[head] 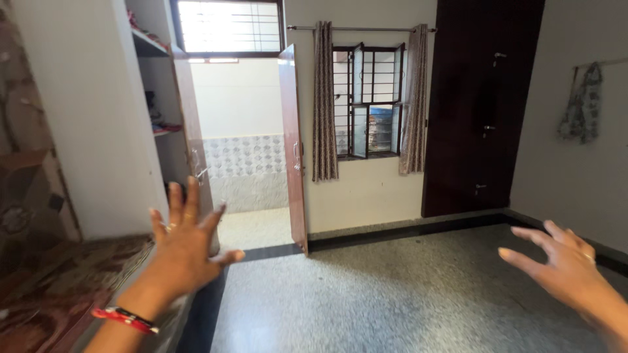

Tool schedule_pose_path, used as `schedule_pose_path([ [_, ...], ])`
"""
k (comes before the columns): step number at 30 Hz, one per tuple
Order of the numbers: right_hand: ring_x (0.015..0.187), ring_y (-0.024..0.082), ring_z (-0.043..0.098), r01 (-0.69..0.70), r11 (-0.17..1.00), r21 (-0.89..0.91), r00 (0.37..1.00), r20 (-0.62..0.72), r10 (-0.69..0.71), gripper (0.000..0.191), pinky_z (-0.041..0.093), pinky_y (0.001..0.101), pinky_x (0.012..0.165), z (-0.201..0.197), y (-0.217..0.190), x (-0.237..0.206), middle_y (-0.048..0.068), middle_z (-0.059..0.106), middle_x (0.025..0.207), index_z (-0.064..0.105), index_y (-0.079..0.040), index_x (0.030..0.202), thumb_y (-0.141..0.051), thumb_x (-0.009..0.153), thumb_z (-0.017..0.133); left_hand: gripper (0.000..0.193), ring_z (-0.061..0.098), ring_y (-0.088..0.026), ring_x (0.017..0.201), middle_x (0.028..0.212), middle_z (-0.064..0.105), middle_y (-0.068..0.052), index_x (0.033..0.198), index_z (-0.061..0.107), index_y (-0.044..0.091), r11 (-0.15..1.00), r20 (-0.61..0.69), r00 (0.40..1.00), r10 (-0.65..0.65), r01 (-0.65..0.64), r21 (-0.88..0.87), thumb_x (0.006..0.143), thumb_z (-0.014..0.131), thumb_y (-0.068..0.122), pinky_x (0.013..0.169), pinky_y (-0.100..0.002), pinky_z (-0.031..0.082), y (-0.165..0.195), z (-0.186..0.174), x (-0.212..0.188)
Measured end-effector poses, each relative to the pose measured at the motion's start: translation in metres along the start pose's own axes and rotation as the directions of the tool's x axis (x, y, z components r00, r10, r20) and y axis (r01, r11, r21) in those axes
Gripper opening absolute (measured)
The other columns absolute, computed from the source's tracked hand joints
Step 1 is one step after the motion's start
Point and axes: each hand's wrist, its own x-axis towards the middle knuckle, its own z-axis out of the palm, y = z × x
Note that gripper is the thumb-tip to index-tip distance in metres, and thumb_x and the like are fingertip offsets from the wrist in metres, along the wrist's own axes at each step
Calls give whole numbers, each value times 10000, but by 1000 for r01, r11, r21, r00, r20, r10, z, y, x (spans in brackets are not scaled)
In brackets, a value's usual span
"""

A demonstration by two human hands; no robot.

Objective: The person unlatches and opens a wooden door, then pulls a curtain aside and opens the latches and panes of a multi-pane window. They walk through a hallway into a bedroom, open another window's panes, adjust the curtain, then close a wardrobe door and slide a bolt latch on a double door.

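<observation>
Room: a bare bedroom with pale walls, seen from head height, looking toward the far wall.
Floor (pixel 392 301): speckled grey stone with a dark border strip along the walls, filling the lower middle of the view.
Wardrobe (pixel 481 104): tall, dark brown, closed, standing against the far wall to the right of the window.
Doorway: an open brown door (pixel 293 147) swung into the room, with a tiled, brightly lit room behind it.
Window (pixel 366 98): barred, with a patterned curtain (pixel 323 101) hanging at each side, between the door and the wardrobe.
Shelves (pixel 154 85): a white built-in unit at the left, holding a few small things too blurred to tell.
Bed (pixel 59 287): a reddish-brown patterned cover at the lower left corner, under the left forearm.
Hanging cloth (pixel 581 103): a patterned garment on the right wall, well apart from both hands.
Left hand (pixel 186 242): raised in the air with fingers spread wide, back toward the camera, holding nothing; rings on two fingers and a red bangle (pixel 125 318) at the wrist. It is nearest to the bed edge and the shelf unit.
Right hand (pixel 559 265): stretched out at the lower right above the floor, fingers spread wide, holding nothing, a ring on one finger.
</observation>
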Motion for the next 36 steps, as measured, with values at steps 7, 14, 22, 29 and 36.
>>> schedule_pose_path([
  [7,1605,411,-10,-9,999,31,1000,27,8,793,227,764,1157,82,44,137,138,237,1697,625,-277,1424,-663,737,710,1004,-365,-408,1459,1689,-241,-209,1584,353,221,999,84,996,42,-39,-35,759,722,659,1116,-723,-129,58,100,115],
  [14,1612,389,65,101,994,52,994,43,-103,698,206,736,1184,149,12,329,129,300,1677,645,-279,1392,-632,792,693,975,-360,-391,1457,1698,-222,-197,1562,396,220,998,15,999,-42,43,-46,750,732,642,1080,-732,-155,87,174,258],
  [22,1595,378,68,191,942,276,955,168,-243,674,161,731,1186,267,-41,446,80,251,1703,648,-297,1375,-599,774,692,1007,-202,-404,1549,1697,-119,-228,1511,452,173,999,-106,994,-30,32,18,678,746,657,1165,-606,56,72,258,346],
  [29,1591,355,48,238,939,250,937,196,-290,654,192,694,1199,362,-82,539,64,257,1690,647,-308,1363,-588,775,707,1017,-183,-408,1537,1692,-106,-245,1515,447,146,997,-53,995,-80,81,14,682,753,641,1163,-554,148,50,348,443],
  [36,1580,390,86,295,921,256,935,120,-333,660,211,726,1172,427,-144,666,101,279,1679,650,-277,1374,-583,792,708,1005,-158,-477,1537,1681,-82,-306,1463,495,99,1000,-181,983,18,-18,3,660,769,637,1136,-630,98,11,449,589],
])
